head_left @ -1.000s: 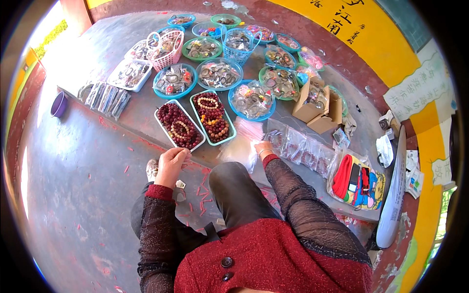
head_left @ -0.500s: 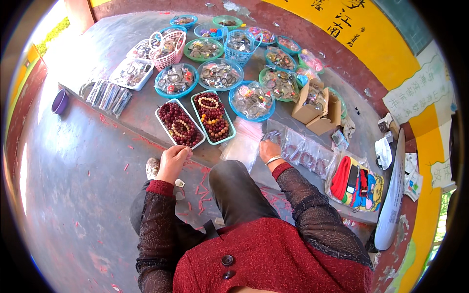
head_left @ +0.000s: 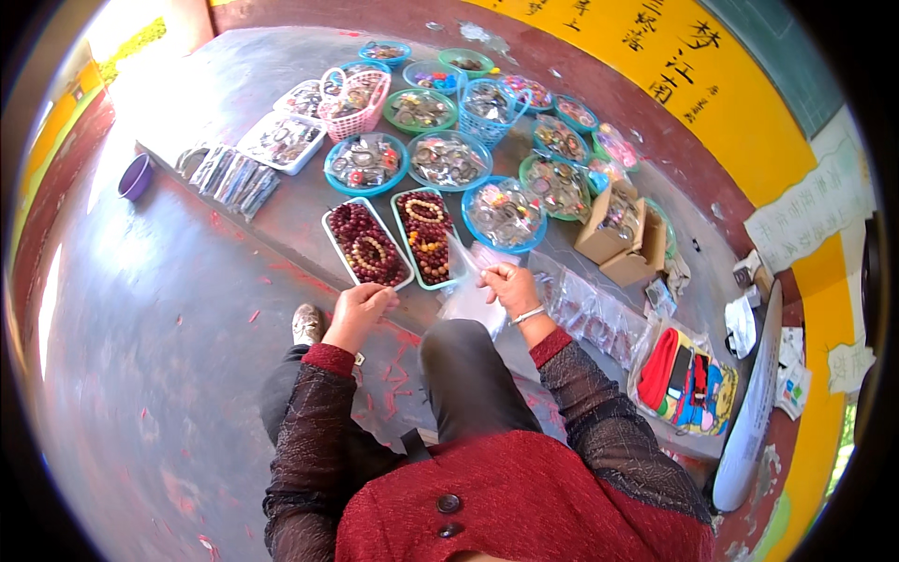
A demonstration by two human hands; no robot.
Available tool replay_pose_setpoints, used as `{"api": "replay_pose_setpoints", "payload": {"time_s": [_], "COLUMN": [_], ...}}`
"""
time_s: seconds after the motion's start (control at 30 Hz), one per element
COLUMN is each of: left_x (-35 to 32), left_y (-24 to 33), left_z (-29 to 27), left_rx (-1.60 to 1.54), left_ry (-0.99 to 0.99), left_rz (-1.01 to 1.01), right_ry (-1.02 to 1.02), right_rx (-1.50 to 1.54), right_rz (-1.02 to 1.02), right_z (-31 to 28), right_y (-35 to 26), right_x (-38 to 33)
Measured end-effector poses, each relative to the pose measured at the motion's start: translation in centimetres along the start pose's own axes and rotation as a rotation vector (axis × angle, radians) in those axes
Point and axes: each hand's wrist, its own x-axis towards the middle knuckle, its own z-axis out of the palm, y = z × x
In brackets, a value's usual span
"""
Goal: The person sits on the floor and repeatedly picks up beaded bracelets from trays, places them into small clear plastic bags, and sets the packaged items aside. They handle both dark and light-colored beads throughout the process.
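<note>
My right hand (head_left: 511,288), with a bangle at its wrist, pinches a clear plastic bag (head_left: 460,262) raised in front of the green-rimmed tray (head_left: 401,245). That tray holds dark red, yellow and cream bead bracelets. Left of it lies a white tray (head_left: 337,251) of dark red bead bracelets. My left hand (head_left: 356,315) is just in front of the white tray's near end, fingers drawn together; whatever they may hold cannot be made out. More clear bags (head_left: 465,311) lie flat beyond my knee, with pinkish ones (head_left: 491,256) behind.
Round blue and green baskets (head_left: 507,245) of bagged trinkets crowd the raised ledge. An open cardboard box (head_left: 592,242) stands right of them, and packed bracelets (head_left: 592,314) lie nearer. A purple bowl (head_left: 137,177) sits at far left; a folded colourful cloth pack (head_left: 688,379) lies at right.
My right hand has lifted from the bags with a clear bag in its fingers and moved slightly left. My left hand has shifted right and slightly down. The whole view has shifted a little.
</note>
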Motion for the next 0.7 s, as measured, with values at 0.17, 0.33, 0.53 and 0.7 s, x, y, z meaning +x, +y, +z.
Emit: {"api": "replay_pose_setpoints", "payload": {"time_s": [0.17, 0.33, 0.53, 0.7], "left_x": [-0.6, -0.8, -0.3, -0.4], "left_y": [1.5, 1.7, 0.0, 0.6], "left_z": [-0.1, -1.6, -2.4, -1.0], "left_rx": [-0.297, -0.626, -0.623, -0.379], "left_ry": [0.074, 0.179, 0.251, 0.315], "left_rz": [-0.061, 0.045, 0.030, 0.004], "right_ry": [0.029, 0.019, -0.113, -0.132], "right_rx": [-0.257, -0.746, -0.681, -0.332], "right_rz": [-0.423, -1.002, -0.953, -0.661], "right_z": [8.3, 12.9, 13.5, 13.5], "right_y": [-7.2, -9.5, -8.0, -7.7], "right_x": [-1.9, -2.4, -3.4, -2.2]}}
